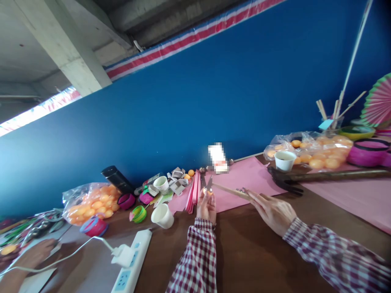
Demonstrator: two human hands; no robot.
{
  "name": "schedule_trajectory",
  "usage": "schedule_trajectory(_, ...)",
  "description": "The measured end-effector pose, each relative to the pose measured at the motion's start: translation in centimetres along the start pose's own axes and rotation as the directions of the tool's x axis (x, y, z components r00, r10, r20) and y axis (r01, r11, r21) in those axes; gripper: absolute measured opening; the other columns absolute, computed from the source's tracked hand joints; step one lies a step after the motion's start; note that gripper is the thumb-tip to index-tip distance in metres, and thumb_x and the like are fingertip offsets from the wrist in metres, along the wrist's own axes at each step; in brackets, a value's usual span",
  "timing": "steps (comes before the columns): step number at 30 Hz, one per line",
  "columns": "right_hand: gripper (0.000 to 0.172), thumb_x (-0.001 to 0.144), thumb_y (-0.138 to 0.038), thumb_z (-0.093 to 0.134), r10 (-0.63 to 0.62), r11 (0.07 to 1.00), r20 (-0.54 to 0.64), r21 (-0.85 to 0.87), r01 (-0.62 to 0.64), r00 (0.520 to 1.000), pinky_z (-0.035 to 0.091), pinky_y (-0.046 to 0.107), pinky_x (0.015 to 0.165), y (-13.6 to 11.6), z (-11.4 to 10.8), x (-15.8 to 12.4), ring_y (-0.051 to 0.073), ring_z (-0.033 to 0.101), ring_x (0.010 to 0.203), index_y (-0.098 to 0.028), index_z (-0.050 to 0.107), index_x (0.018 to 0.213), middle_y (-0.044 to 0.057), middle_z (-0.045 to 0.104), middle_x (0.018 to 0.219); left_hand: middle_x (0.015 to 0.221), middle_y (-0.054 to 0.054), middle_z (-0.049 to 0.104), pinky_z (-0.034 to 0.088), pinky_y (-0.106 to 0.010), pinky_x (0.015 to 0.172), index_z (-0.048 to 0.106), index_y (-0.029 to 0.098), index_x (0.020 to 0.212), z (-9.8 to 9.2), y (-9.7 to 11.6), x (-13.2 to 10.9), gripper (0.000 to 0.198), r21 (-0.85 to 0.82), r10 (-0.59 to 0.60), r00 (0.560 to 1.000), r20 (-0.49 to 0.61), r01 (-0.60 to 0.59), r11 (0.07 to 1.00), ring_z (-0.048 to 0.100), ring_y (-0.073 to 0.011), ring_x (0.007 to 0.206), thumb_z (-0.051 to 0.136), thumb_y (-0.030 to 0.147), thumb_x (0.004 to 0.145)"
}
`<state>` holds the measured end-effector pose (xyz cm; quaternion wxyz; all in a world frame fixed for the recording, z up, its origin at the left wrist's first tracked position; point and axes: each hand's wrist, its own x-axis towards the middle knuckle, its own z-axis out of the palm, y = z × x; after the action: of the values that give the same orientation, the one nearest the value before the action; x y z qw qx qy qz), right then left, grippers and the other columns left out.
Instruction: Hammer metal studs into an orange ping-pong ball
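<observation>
There are three cups (163,215) (161,184) (285,160), two bags of orange balls (88,203) (314,154), one power strip (132,263), one stick (229,189), one fan (378,101) and the person's two hands (207,205) (273,211).

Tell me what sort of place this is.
Probably a craft workshop: pink paper sheets, a bag of orange balls and a folded paper fan crowd the table, and the right hand holds a wooden stick.

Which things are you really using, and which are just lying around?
In use: left hand pinching a small orange ball; right hand holding a wooden stick.
Lying about: bag of orange balls, white paper cup, power strip, pink paper, dark long-handled tool.
</observation>
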<state>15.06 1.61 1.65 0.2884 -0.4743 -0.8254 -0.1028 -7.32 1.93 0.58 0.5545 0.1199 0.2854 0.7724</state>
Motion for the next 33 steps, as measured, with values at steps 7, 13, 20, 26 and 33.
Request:
schedule_trajectory(7,0.042,0.086,-0.034,0.034,0.022,0.999,-0.003,0.025,-0.022,1.000,0.038,0.019,0.051,0.0,0.0,0.0,0.010,0.058,0.059,-0.031,0.033,0.127,0.000,0.065,0.083,0.084,-0.005,0.064,0.050,-0.019,0.072,0.056,0.014,0.084,0.3,0.1,-0.1,0.011,-0.012,-0.002,0.998,-0.063,0.001,1.000,0.062,-0.0093,0.076,0.053,0.009,0.075)
schedule_trajectory(13,0.042,0.086,-0.032,0.034,0.035,0.999,-0.010,0.040,-0.035,0.999,0.041,0.019,0.053,0.1,0.0,0.0,0.010,0.059,0.061,-0.030,0.032,0.128,0.000,0.065,0.089,0.087,-0.007,0.064,0.050,-0.020,0.073,0.057,0.012,0.082,0.9,0.3,-0.4,0.009,-0.019,-0.007,0.998,-0.070,0.006,1.000,0.062,-0.0111,0.080,0.050,0.012,0.077)
schedule_trajectory(20,0.041,0.085,-0.034,0.034,0.022,0.999,0.027,0.033,-0.023,0.999,0.040,0.019,0.047,0.0,-0.1,0.0,0.010,0.059,0.057,-0.033,0.035,0.126,-0.001,0.065,0.083,0.089,-0.010,0.063,0.050,-0.019,0.073,0.057,0.010,0.086,1.2,0.6,-0.6,0.015,-0.075,-0.075,0.994,-0.079,0.069,0.995,0.061,-0.0126,0.085,0.043,0.014,0.081)
schedule_trajectory(26,0.043,0.086,-0.032,0.034,0.037,0.997,-0.021,0.075,-0.036,0.999,0.043,0.019,0.056,-0.1,-0.2,-0.1,0.010,0.060,0.063,-0.029,0.032,0.128,0.002,0.064,0.091,0.092,-0.011,0.062,0.049,-0.020,0.075,0.056,0.011,0.089,1.0,0.5,-0.7,0.015,-0.060,-0.075,0.995,-0.060,0.072,0.996,0.060,-0.0126,0.086,0.045,0.014,0.080)
schedule_trajectory(33,0.042,0.086,-0.033,0.034,0.032,0.997,0.004,0.067,-0.032,0.999,0.042,0.019,0.052,0.0,-0.2,0.0,0.010,0.059,0.060,-0.032,0.031,0.128,0.001,0.065,0.087,0.095,-0.011,0.062,0.046,-0.024,0.080,0.057,0.013,0.092,0.8,0.5,-0.5,0.017,-0.053,-0.052,0.999,0.012,0.052,0.997,0.058,-0.0143,0.091,0.047,0.014,0.078)
